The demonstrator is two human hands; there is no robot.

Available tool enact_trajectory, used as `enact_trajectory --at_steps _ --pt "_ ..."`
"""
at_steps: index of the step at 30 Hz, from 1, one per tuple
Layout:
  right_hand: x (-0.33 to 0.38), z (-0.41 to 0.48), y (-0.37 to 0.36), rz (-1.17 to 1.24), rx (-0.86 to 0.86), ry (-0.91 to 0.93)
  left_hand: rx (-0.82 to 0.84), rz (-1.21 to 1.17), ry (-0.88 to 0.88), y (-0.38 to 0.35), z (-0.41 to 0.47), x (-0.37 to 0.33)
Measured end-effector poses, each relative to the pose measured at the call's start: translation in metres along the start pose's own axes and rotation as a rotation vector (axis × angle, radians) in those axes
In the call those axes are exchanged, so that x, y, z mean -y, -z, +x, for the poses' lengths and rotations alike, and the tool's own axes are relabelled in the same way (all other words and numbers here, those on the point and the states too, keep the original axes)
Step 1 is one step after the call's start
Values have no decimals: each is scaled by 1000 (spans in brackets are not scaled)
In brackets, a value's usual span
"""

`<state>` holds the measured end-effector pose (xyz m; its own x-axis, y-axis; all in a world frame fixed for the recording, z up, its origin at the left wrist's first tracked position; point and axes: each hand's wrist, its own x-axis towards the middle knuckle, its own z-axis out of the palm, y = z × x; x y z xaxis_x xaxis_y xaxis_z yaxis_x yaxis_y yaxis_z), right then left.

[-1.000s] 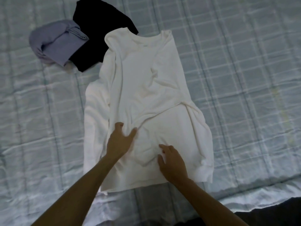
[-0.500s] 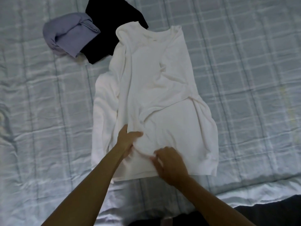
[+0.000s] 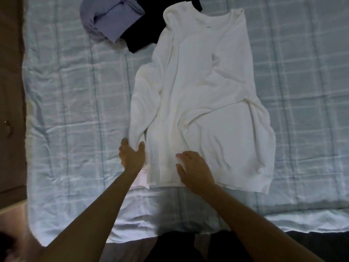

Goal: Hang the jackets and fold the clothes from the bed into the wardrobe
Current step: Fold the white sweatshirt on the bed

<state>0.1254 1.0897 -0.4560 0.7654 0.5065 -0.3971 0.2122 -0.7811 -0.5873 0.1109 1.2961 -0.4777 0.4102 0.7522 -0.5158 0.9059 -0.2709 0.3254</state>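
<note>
Left hand (image 3: pixel 132 157): your thumb and fingers pinch the sleeve end of the white top (image 3: pixel 207 87), on your left.
Right hand (image 3: pixel 193 170): your fingers lie loose and flat on the hem.
Top: spread on the checked bedcover (image 3: pixel 62 95), collar away from you.
Beyond: a lavender garment (image 3: pixel 113 17) overlaps a black garment (image 3: pixel 139 39) at the top's shoulder.

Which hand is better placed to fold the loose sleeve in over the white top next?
Left, probably. The left hand pinches the lower end of the sleeve; the right hand rests open on the white top near its bottom edge, well placed to pin it.
</note>
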Motion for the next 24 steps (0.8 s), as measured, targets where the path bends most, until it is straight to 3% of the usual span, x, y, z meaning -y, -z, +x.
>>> enact_trajectory --at_steps 3,8,11,13,15,17,19,20,22,24 --pt "-8 7 3 -157 174 17 312 -207 80 18 16 2" --pt "-8 5 -2 -251 363 13 522 -506 231 55 24 -45" --pt "-8 8 9 141 168 -161 695 -419 -95 66 4 -93" --pt "-18 10 24 382 -90 -351 722 -75 -438 59 -29 -136" --pt "-42 4 40 446 -259 -531 773 348 -742 33 -76 -172" --pt "-75 -15 50 338 -251 -652 917 602 -833 -3 -127 -192" --pt "-104 -40 56 198 -99 -699 1058 753 -823 -37 -163 -204" --pt "-116 -52 56 162 -18 -687 1136 719 -782 -48 -172 -206" --pt "-130 -71 60 125 59 -657 1303 362 -586 -51 -177 -208" --pt "-129 -78 65 142 -22 -723 1341 -23 -367 -42 -167 -199"
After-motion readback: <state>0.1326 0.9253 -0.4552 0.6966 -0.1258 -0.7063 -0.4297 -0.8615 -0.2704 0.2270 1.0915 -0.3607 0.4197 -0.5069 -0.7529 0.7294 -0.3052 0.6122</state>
